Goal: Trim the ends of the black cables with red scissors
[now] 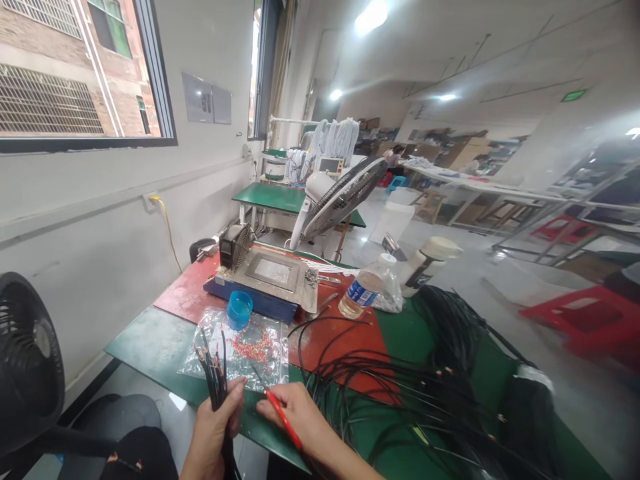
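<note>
My left hand (216, 427) is closed around a bundle of black cables (214, 380), held upright near the table's front edge. Thin inner wires, some red, stick out of their upper ends. Just to the right, my right hand (295, 410) grips a red-handled tool (284, 419) with a thin metal tip; its exact kind is unclear. The tip points up and left, apart from the cables. Beyond both hands lies a clear plastic bag (200, 357) strewn with small red and pale scraps (253, 348). A blue round cup (239, 310) stands at its far side.
Behind the bag sits a blue-based machine (265, 297) with a small fan. A labelled bottle (357, 293) and a white container (425, 267) stand to its right. Loose black cables (370, 373) cover the table's right side. A black fan (30, 373) is close on the left.
</note>
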Motion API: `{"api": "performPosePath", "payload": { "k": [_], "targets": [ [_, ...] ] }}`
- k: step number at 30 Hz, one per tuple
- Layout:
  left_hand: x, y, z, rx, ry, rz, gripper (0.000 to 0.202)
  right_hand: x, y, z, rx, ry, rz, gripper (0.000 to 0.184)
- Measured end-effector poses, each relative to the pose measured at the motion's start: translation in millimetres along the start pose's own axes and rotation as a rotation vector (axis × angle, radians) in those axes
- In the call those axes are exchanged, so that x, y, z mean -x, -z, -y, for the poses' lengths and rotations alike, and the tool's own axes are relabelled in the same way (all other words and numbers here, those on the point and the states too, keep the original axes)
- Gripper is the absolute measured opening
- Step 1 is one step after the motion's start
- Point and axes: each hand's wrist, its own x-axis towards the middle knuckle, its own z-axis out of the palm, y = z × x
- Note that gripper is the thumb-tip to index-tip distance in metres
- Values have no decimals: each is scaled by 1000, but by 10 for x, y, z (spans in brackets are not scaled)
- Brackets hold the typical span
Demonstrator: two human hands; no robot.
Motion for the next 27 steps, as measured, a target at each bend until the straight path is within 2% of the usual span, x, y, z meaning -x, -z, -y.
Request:
{"api": "performPosePath", "payload": {
  "k": [4, 7, 12, 19, 24, 27],
  "targets": [
    [22, 77, 35, 50, 7, 60, 56, -72, -51, 101, -467, -143, 44, 51],
    [23, 128, 99, 34, -6, 60, 59, -105, -101, 230, -652, -185, 84, 53],
    [49, 179, 152, -12, -40, 80, 57, -110, -175, 320, -743, -166, 165, 49],
    [98, 174, 141, -10, -32, 106, 39, -34, -264, 240, -735, -144, 192, 49],
    [123, 153, 113, -38, -14, 165, 40, -55, -282, 213, -861, -253, 206, 49],
    [122, 151, 108, -72, -14, 201, 41, -68, -268, 218, -861, -282, 199, 47]
  ]
}}
